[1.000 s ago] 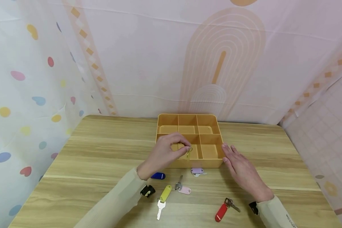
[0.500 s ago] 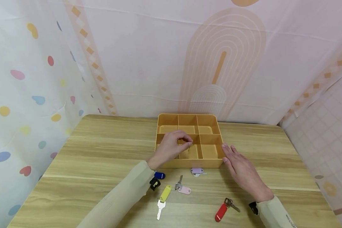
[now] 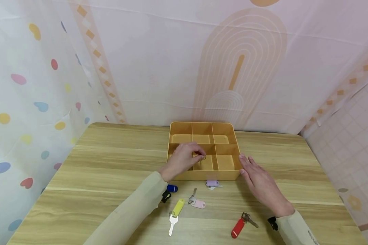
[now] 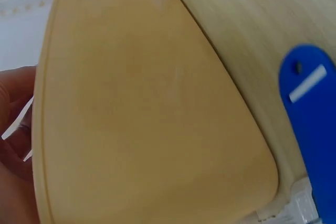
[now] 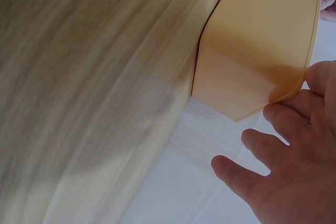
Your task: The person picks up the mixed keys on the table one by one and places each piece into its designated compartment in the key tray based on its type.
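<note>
My left hand is over the front row of an orange divided box. Thumb and fingertips pinch a small gold-coloured ring with a thin piece hanging from it, above the front middle compartment; its exact kind is too small to tell. In the left wrist view, the box's front wall hides most of that hand. My right hand lies with fingers extended against the box's right side. The right wrist view shows its fingertips touching the rim near a corner.
In front of the box lie keys with coloured tags: blue, purple, pink, yellow and red. The wooden table meets a patterned curtain behind the box.
My left hand has moved slightly right and the gold-coloured ring with its hanging piece has come lower, into the front middle compartment's area. The right hand stays against the box.
</note>
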A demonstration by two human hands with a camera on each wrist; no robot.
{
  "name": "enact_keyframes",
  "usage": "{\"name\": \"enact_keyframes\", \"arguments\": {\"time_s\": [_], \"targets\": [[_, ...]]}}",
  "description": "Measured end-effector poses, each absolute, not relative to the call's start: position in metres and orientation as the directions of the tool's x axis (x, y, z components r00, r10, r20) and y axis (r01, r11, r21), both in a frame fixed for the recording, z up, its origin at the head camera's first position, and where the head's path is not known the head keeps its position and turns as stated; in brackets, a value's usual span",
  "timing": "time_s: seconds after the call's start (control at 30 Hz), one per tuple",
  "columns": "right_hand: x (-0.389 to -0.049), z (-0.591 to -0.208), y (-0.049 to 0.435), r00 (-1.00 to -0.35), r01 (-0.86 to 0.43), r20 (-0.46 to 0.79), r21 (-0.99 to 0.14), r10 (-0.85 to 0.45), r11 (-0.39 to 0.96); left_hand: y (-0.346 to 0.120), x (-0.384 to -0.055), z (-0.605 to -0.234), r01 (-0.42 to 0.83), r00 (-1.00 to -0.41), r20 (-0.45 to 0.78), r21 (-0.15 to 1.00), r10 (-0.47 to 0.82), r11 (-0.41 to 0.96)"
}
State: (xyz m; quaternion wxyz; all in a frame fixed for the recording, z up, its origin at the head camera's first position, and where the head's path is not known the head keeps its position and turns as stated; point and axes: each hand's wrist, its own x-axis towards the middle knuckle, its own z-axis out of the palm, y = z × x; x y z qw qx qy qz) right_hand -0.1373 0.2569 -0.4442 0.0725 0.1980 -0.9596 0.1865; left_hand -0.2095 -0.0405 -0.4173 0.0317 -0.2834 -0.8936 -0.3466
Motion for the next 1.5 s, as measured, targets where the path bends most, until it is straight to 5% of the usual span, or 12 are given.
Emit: {"name": "enact_keyframes", "arguments": {"time_s": [0.57, 0.8, 1.3, 1.5], "targets": [[-0.141, -0.444, 0.255, -0.906, -0.419, 0.209, -0.333, -0.367, 0.845, -0.044, -0.209, -0.428, 0.611, -0.79, 0.298, 0.459, 0.536, 0.645], [-0.143, -0.444, 0.254, -0.905, -0.422, 0.201, -0.339, -0.374, 0.841, -0.061, -0.2, -0.43, 0.661, -0.75, 0.31, 0.302, 0.585, 0.687], [-0.139, -0.435, 0.265, -0.911, -0.412, 0.189, -0.347, -0.368, 0.842, -0.117, -0.184, -0.429, 0.478, -0.879, 0.201, 0.363, 0.434, 0.8], [-0.138, -0.429, 0.261, -0.871, -0.474, 0.294, -0.295, -0.393, 0.83, -0.126, -0.181, -0.434, 0.436, -0.897, 0.116, 0.375, 0.426, 0.818]]}}
